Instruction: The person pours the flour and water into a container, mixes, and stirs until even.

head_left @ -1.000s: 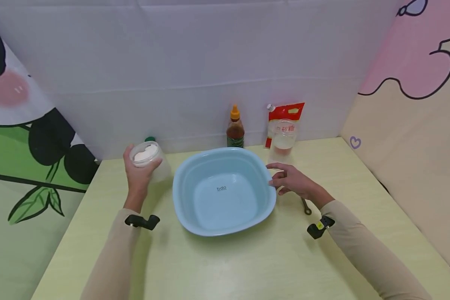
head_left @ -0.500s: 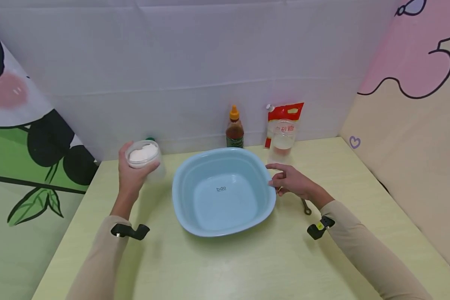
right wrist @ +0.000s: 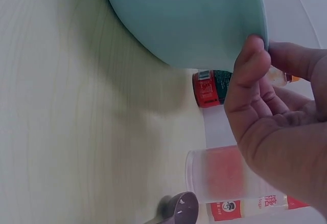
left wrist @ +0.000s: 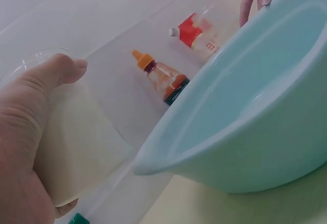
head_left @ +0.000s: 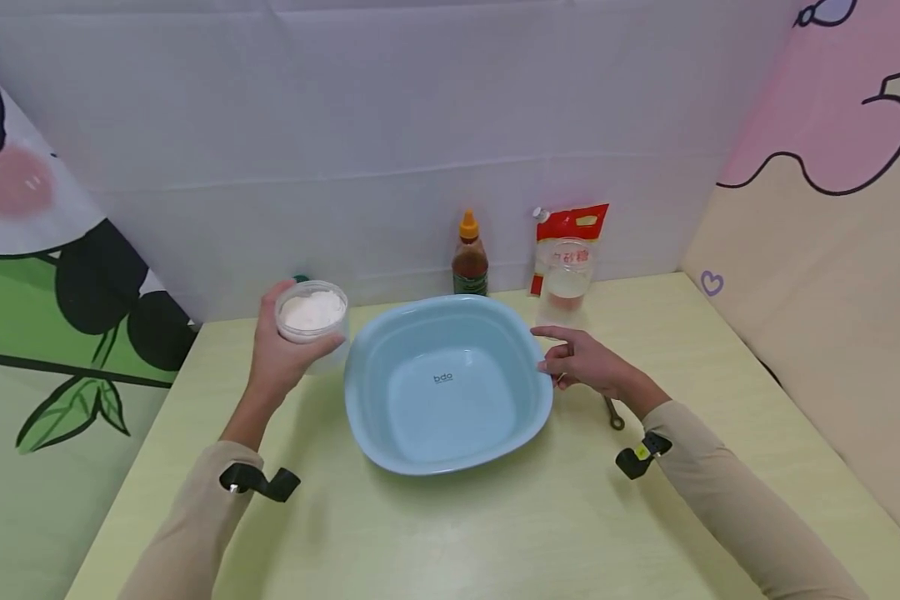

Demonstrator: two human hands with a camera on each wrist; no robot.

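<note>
A clear jar (head_left: 337,354) of white powder (head_left: 313,311) is upright in my left hand (head_left: 277,358), just left of the blue basin (head_left: 450,421). In the left wrist view, my thumb lies across the side of the jar (left wrist: 76,142) near its top. My right hand (head_left: 588,362) is at the basin's right rim. The right wrist view shows its thumb and fingertips pinching the edge of the basin (right wrist: 189,19). The basin's inside shows bare, with small lettering on its floor.
Behind the basin stand a sauce bottle (head_left: 470,262) with an orange cap and a red-and-white pouch (head_left: 573,221). A clear container (head_left: 567,287) stands before the pouch. A dark spoon (head_left: 615,417) lies under the right wrist. A green cap (head_left: 300,277) shows behind the jar.
My left hand and the jar first shift slightly left, then move right toward the basin's left rim. More of the powder surface shows now. The right hand and basin hold still.
</note>
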